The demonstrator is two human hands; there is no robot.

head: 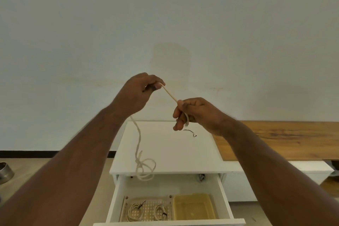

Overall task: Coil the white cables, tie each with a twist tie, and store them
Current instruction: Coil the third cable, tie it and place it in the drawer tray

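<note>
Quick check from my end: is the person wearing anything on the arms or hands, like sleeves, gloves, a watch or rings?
Nothing that this view shows. Both forearms are bare right down to the bottom edge of the picture, with no sleeve or cuff in sight. The left hand and right hand have no gloves, and no watch, bracelet or ring shows on either wrist or on the fingers that are visible.

Stood against a pale wall (pixel 165 14) with a dark baseboard (pixel 27 154): white cabinet (pixel 165 152), drawer (pixel 222 198) pulled open. Ran along to the right: wooden bench (pixel 284 139). Lay below: light floor (pixel 27 174), evenly lit.
</note>
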